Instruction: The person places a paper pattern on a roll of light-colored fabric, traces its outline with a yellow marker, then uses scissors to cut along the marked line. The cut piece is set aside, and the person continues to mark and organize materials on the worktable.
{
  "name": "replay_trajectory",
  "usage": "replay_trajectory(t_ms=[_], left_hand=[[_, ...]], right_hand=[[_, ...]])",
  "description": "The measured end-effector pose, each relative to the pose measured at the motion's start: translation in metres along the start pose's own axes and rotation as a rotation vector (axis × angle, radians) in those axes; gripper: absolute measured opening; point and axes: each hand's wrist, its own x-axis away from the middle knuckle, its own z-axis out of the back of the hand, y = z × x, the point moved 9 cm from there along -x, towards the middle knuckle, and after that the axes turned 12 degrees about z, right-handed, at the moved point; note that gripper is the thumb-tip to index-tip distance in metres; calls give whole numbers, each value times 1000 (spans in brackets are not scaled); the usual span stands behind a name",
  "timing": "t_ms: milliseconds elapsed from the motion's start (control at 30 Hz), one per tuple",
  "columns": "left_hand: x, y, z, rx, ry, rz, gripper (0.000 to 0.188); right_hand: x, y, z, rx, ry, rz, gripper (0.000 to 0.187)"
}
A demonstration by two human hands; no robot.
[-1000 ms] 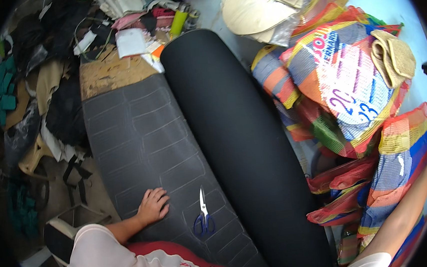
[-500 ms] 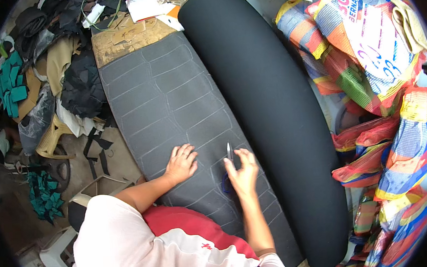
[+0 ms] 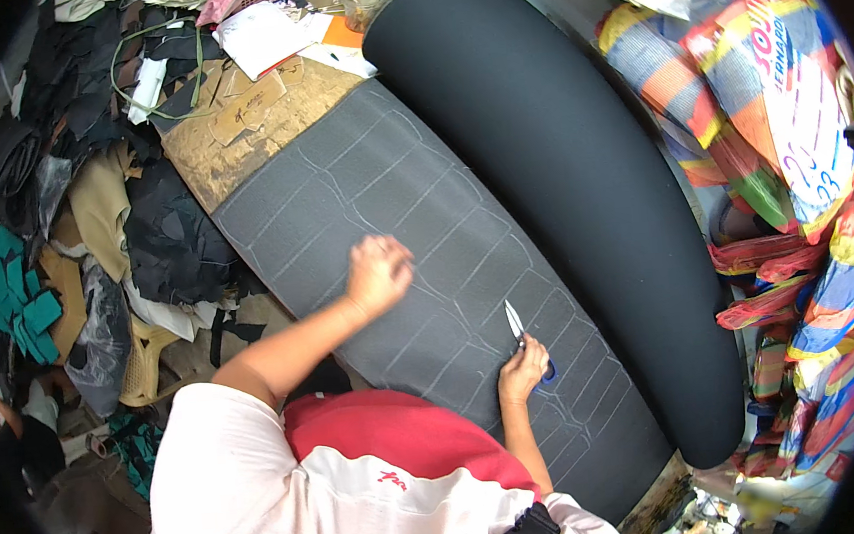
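A dark grey sheet of material (image 3: 294,232), marked with pale chalk-like lines in rows of panel shapes, lies flat along the table. In my right hand (image 3: 523,368) is a pair of scissors (image 3: 513,320) with blue handles, its metal blades pointing away from me above the sheet. The blades look nearly closed. My left hand (image 3: 380,273) hovers over the middle of the sheet, fingers loosely bent and slightly blurred, with nothing visible in it. Beside the sheet on the right rests a thick black roll of material (image 3: 561,186).
Bare wooden tabletop (image 3: 193,165) shows at the far end, with cardboard pieces (image 3: 252,105) and white papers (image 3: 254,40) on it. Black scraps (image 3: 168,222) and teal scraps (image 3: 18,299) are heaped at left. Colourful mesh sacks (image 3: 673,77) line the right side.
My left hand has come up off the sheet, its fingers now bent. My right hand, still holding the scissors, has moved right and nearer to me. The whole view has turned and shifted.
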Motion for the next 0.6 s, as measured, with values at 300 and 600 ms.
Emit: replay_trajectory(t_ms=[300,600], left_hand=[[-145,-230,165,-215,338,313,28],[-169,-275,172,-342,237,390,64]], right_hand=[[-168,-255,-100,-371,-65,462,34],[-331,-420,-217,-236,-250,507,26]])
